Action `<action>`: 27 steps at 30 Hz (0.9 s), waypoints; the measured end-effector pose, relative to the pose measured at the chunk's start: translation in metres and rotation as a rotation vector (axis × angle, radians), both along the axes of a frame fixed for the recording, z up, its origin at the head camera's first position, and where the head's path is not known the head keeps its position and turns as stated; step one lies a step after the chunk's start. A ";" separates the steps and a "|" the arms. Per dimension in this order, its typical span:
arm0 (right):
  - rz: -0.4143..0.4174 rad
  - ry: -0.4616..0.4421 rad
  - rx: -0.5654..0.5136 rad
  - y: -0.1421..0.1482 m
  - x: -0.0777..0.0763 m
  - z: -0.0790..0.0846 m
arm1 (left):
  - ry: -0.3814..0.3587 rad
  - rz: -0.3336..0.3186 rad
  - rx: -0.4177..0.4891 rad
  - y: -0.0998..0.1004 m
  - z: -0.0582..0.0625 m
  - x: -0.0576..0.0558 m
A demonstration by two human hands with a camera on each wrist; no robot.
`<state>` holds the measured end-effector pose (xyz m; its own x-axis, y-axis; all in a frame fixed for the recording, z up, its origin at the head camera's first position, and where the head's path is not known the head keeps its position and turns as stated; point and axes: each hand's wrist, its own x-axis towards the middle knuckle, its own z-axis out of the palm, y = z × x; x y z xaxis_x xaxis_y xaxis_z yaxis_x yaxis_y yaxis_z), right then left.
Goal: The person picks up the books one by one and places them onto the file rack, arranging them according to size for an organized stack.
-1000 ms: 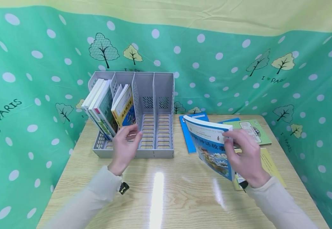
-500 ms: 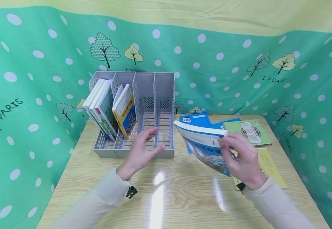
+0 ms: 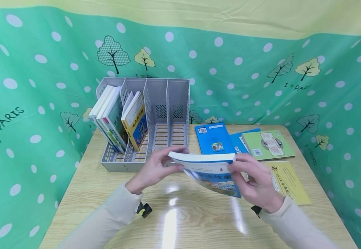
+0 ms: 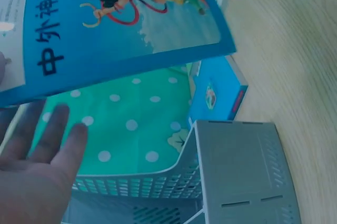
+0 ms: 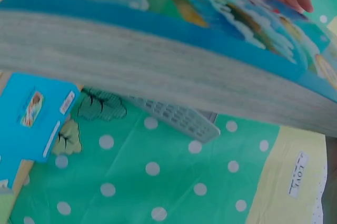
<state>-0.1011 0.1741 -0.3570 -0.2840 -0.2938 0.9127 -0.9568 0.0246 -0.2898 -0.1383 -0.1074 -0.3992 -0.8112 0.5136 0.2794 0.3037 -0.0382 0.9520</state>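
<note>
A blue paperback book [image 3: 211, 173] with a picture cover hangs tilted above the table, its white page edge facing up. My right hand [image 3: 256, 180] pinches it by the right end between thumb and fingers. At the opposite end is my left hand [image 3: 158, 169], thumb in front and fingers partly behind the book. In the left wrist view, the fingers of the left hand [image 4: 45, 150] look fairly straight near the book's edge [image 4: 121, 74]; contact is hard to tell. The right wrist view shows the thick page block [image 5: 158, 66] close up.
A grey file rack [image 3: 158, 167] stands at the back left. Several books [image 3: 113, 117] lean in its left slots, beside a yellow-edged book [image 3: 136, 121]. Blue books [image 3: 212, 138], a green book [image 3: 270, 145] and a yellow book [image 3: 289, 183] lie at the right.
My right hand has brought the blue book leftward and lower. My left hand has moved right from the rack front to the book's left end.
</note>
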 end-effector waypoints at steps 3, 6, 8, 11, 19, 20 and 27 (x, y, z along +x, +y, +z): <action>0.050 -0.035 -0.005 -0.003 0.002 0.000 | -0.006 -0.051 0.051 -0.002 -0.001 0.002; 0.063 -0.066 -0.003 -0.006 0.002 -0.001 | -0.010 -0.057 0.077 -0.004 0.000 0.004; 0.060 -0.079 -0.007 -0.007 0.002 -0.003 | 0.002 -0.034 0.066 -0.005 0.000 0.005; 0.044 -0.106 -0.005 -0.008 0.002 -0.007 | 0.033 0.010 0.052 -0.006 0.002 0.008; -0.046 -0.267 0.066 -0.006 0.002 -0.024 | 0.106 0.089 0.065 -0.009 0.005 0.019; -0.067 -0.282 0.078 -0.005 0.002 -0.026 | 0.122 0.103 0.057 -0.009 0.005 0.020; -0.079 -0.256 0.067 -0.005 -0.003 -0.035 | 0.178 0.156 0.034 -0.011 0.011 0.027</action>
